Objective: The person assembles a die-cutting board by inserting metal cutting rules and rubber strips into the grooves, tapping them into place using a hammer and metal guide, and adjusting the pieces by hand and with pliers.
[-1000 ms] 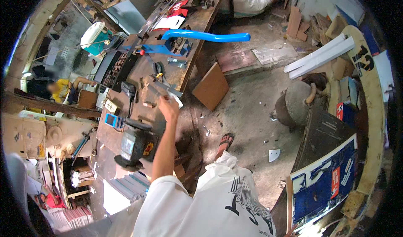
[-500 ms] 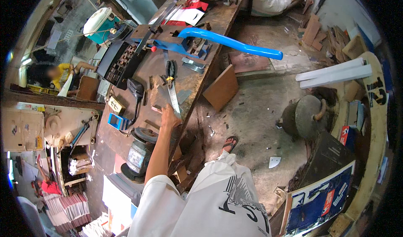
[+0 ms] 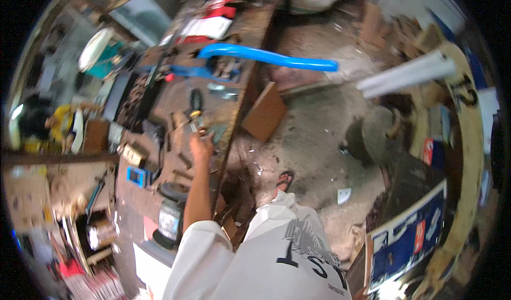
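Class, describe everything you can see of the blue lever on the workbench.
The blue lever is a long, glossy bar, perhaps painted metal, hooked at its inner end and gently curved toward its free end. It runs crosswise, its inner end over a blue bench tool, the outer part jutting beyond the workbench. Blur hides the joint. The left hand is apart from it.

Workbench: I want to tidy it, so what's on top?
On top of the workbench are a grinder, a small blue frame and a black-and-yellow-handled tool, among other things. The left hand covers the patch beneath it; what lies there cannot be seen.
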Motion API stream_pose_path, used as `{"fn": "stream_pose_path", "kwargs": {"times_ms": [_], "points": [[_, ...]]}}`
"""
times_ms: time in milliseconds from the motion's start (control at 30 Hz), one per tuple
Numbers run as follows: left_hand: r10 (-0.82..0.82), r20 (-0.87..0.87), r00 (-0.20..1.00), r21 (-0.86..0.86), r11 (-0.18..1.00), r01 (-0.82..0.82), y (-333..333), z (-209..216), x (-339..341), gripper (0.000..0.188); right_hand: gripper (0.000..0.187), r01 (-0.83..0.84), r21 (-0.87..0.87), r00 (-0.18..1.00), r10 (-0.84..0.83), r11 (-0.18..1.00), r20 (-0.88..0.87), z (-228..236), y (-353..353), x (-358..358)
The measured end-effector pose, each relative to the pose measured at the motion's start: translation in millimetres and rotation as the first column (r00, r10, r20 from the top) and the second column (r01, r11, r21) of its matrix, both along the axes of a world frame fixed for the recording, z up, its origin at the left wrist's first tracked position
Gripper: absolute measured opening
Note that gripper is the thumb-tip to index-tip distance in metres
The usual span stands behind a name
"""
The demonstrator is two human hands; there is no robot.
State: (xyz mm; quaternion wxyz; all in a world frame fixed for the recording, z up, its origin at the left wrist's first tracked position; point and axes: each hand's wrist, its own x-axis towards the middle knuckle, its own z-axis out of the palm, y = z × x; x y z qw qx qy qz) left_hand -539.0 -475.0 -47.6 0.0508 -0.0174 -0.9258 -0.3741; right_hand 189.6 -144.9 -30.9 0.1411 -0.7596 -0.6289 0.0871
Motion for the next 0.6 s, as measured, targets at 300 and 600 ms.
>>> {"fn": "stream_pose_path", "kwargs": {"times_ms": [300,600], "points": [[-0.140,0.202,0.969,-0.286,0.938,0.195,-75,13,-64,0.043,0.055,0.382,0.097,0.924,-0.378,0.919,-0.058,10,-59,92],[-0.359,-0.242,0.902,-0.560,0.811,0.172,-51,-6,-73,0.042,0.024,0.652,0.053,0.733,-0.611,0.757,-0.299,58,-103,92]]}}
